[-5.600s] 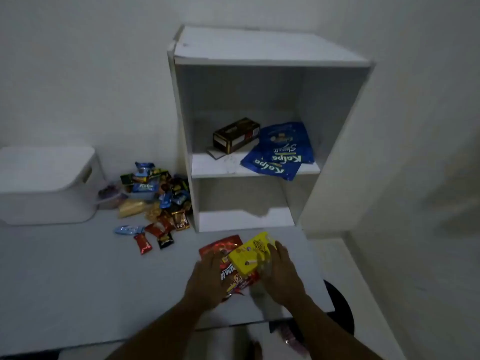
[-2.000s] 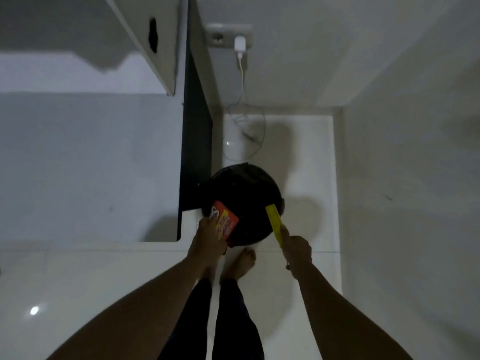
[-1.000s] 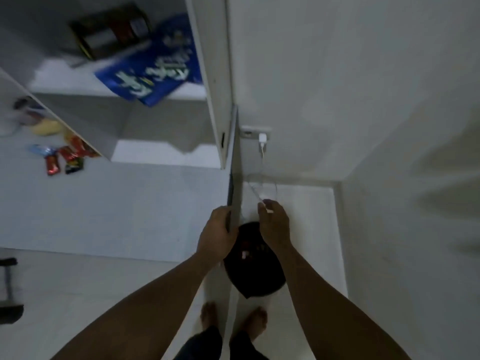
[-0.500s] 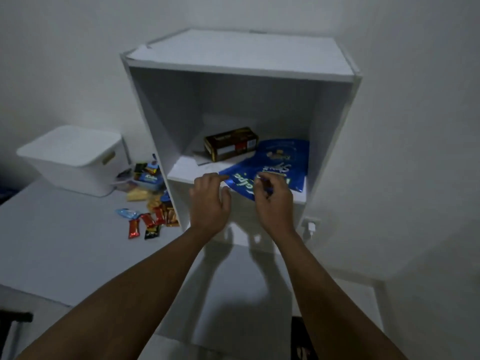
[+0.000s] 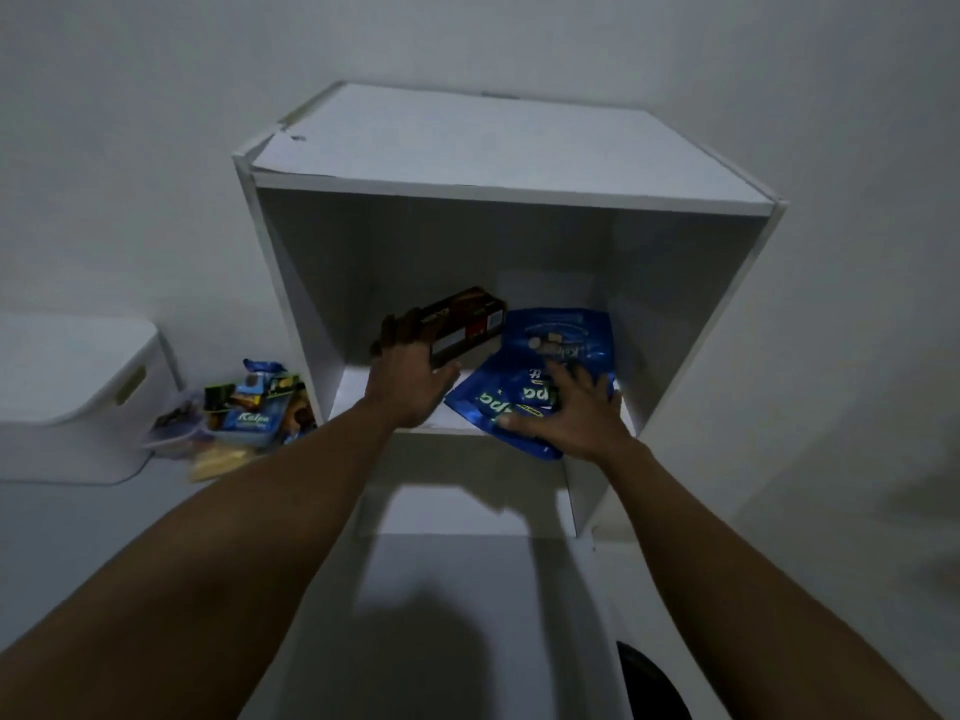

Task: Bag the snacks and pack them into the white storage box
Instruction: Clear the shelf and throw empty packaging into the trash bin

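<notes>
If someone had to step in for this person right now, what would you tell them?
Left hand grips the dark snack box on the shelf.
Right hand rests flat on the blue pouches beside it.
Loose snacks lie piled on the table next to the white storage box, whose lid is on.
Nothing visibly packed.
Left: fetch the shelf items, bag everything, fill the storage box.
</notes>
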A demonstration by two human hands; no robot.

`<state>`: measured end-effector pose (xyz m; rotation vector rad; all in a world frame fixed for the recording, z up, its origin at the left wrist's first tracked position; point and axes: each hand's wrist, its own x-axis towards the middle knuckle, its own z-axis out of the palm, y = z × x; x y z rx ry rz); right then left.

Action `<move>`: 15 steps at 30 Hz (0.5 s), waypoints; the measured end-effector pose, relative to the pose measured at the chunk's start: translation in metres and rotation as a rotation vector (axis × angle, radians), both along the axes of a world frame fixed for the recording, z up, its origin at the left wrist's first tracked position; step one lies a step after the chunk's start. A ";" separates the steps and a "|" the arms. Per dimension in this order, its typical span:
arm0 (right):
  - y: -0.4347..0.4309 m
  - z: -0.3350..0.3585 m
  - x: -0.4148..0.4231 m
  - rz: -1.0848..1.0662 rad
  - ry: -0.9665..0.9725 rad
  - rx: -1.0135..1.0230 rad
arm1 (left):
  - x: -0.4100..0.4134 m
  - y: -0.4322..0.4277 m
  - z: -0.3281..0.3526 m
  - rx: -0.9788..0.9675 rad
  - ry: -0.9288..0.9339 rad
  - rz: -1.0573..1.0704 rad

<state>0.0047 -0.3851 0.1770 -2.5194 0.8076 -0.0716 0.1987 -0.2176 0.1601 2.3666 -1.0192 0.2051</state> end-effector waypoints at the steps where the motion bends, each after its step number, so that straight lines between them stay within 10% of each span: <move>1: 0.004 -0.006 0.003 -0.002 0.033 -0.044 | 0.002 0.000 -0.003 -0.017 -0.009 -0.007; 15: 0.025 -0.023 0.021 -0.023 -0.107 -0.358 | 0.012 0.003 -0.015 -0.128 -0.059 0.121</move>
